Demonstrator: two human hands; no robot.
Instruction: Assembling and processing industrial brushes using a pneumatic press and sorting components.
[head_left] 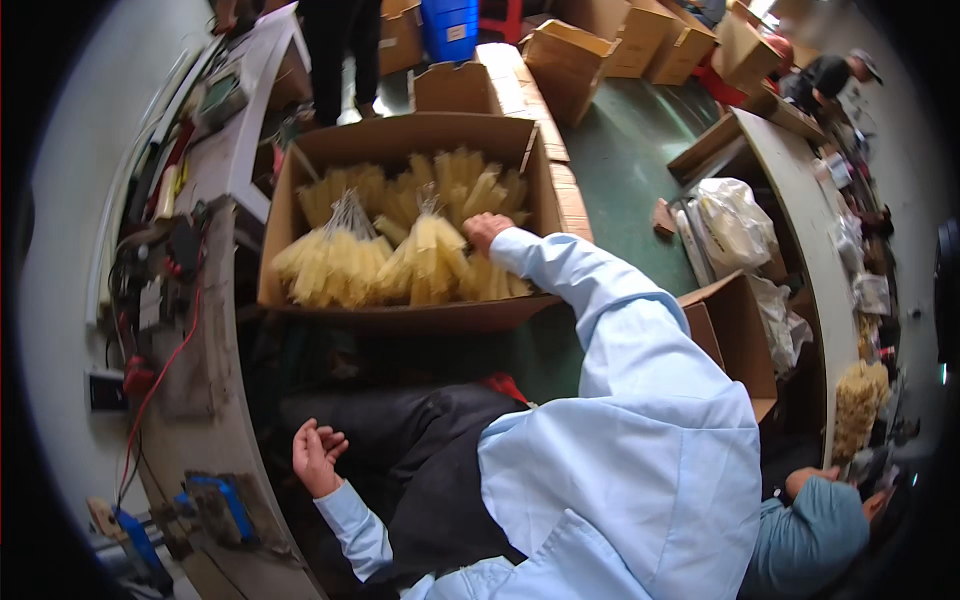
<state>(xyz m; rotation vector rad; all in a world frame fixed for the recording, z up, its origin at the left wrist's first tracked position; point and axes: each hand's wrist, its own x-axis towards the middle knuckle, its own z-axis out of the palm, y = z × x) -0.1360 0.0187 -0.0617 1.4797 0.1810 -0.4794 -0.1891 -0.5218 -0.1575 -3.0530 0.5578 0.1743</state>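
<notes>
Bundles of pale yellow translucent sleeves (335, 268) are sitting inside an open cardboard carton (430, 318), two fanned ones standing out along its near edge, more packed toward its far edge (455, 185). Thin pale stems (347, 212) are sticking up out of the left bundle, gathered close together at the top, sleeves spreading below. Looking light for their bulk, probably soft and bendy, maybe a bit slick on the surface; single sleeves are likely sliding or creasing if pinched alone. Stems are seeming thin enough to bend, so a rough tug could be tangling neighbours. Best hold is probably the gathered neck, where stems are meeting sleeves, closing around the whole bunch; squeezing the loose lower ends would likely be splaying them.

Right hand (489, 230) is resting at the bundles toward the carton's right edge, back of the hand up, fingers curling down and in. Cannot tell whether it is gripping a bundle or just touching, fingertips are being hidden. Right arm is stretching forward from the lower right, elbow bending a little, blue sleeve crossing the carton's near right corner. Left hand (318, 458) is hanging outside, well apart from the near left corner, beside the dark trousers (440, 440), fingers loosely curling, palm showing, nothing visible in it
</notes>
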